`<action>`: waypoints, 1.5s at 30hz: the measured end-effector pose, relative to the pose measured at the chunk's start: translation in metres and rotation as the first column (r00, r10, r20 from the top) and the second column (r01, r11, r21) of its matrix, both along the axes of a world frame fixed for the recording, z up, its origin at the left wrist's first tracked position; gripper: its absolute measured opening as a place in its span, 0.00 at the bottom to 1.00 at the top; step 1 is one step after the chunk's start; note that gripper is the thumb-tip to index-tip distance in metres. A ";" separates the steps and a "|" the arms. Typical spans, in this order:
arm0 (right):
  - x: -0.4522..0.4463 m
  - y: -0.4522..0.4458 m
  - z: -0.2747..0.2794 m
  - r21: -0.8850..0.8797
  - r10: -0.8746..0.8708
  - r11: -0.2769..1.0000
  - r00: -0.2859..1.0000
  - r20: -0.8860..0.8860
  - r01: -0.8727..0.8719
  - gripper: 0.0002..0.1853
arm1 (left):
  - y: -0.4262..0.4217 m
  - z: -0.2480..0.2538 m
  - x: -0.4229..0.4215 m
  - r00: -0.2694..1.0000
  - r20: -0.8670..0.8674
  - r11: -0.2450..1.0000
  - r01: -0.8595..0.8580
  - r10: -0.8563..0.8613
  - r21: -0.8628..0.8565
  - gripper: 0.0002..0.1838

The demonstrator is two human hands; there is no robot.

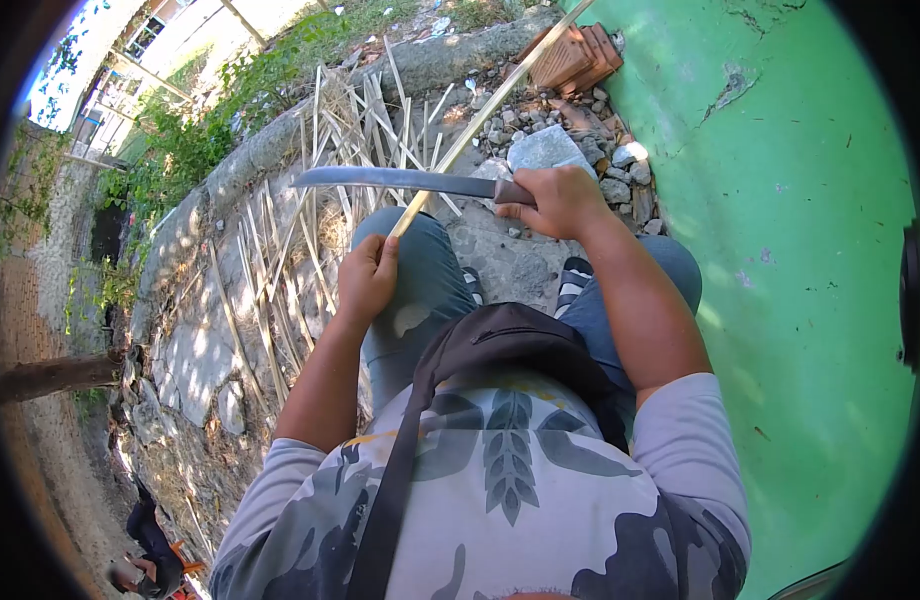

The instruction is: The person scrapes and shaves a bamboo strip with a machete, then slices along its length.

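Observation:
My right hand [558,203] is closed round the brown handle of a machete [405,179], whose long blade points left. Under or against the blade runs a long pale bamboo strip [487,112], slanting from my left knee up to the top edge. My left hand [368,277] grips the strip's near end, thumb on top, beside my left knee. Blade and strip cross just above that knee; I cannot tell how deep the edge sits on the strip.
Many split strips [270,290] lie on the rocky ground to the left. Rubble, a grey stone block [550,150] and stacked clay tiles [577,60] are ahead. A green wall [780,300] stands close on the right. Another person [152,550] is at lower left.

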State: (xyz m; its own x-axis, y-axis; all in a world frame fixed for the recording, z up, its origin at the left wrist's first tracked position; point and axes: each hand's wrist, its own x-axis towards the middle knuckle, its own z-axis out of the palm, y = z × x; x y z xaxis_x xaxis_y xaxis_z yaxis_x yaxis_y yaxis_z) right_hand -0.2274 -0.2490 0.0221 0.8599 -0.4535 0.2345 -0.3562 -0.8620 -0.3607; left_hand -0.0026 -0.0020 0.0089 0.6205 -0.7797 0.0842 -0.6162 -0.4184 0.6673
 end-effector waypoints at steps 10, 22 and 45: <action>-0.015 -0.010 0.007 0.082 -0.123 0.991 0.972 0.201 0.108 0.27 | 0.048 0.017 -0.006 0.975 -0.221 1.000 0.016 -0.019 -0.014 0.19; -0.008 -0.027 -0.007 0.225 -0.184 0.963 0.971 0.151 0.148 0.29 | 0.156 -0.008 -0.033 0.875 -0.472 0.993 -0.115 0.106 0.010 0.18; 0.002 0.033 0.004 -0.033 0.135 0.990 0.988 -0.077 -0.138 0.28 | 0.160 -0.061 -0.006 0.943 -0.334 0.999 -0.003 -0.012 -0.042 0.16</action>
State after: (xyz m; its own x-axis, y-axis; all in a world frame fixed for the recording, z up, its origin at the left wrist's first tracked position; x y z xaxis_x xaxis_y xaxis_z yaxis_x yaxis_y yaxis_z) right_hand -0.2258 -0.2156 0.0260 0.9288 -0.3225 0.1824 -0.2590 -0.9171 -0.3030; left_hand -0.0082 0.1580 -0.0525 0.6150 -0.7827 -0.0951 -0.3571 -0.3840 0.8515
